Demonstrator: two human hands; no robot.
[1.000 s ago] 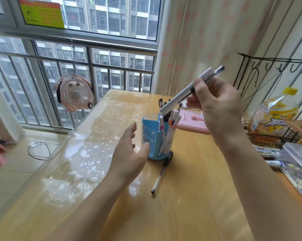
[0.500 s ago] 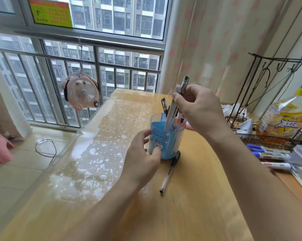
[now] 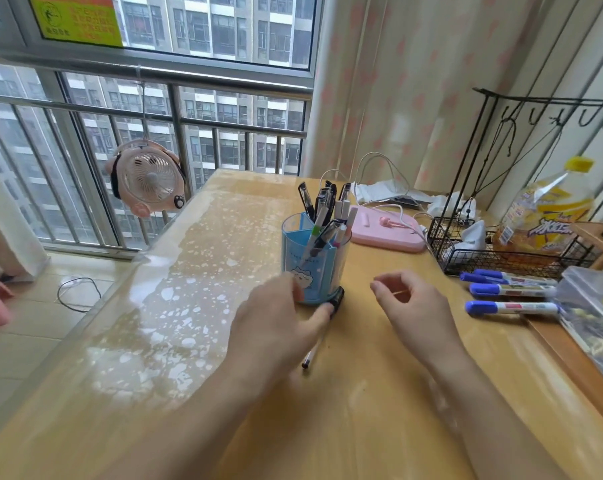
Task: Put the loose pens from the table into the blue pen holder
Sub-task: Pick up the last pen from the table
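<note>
The right hand [image 3: 414, 306] has let go: half a second ago it was lowering a pen into the blue pen holder [image 3: 312, 261], and now it hangs empty just right of the holder, fingers loosely curled around nothing. That pen now stands among the others bunched in the holder's rear compartments, so one more loose pen is home. The left hand [image 3: 276, 327] has slid from the holder's near wall down towards its foot; its fingertips [image 3: 322, 311] sit at the black cap of the last pen [image 3: 314, 351] lying against the holder's base, pointing back towards the person. Whether the fingers have closed on it cannot be told, as the hand is blurred. That pen looks like the next one to go in. Several blue-capped markers [image 3: 511, 308] also lie well right of the holder.
</note>
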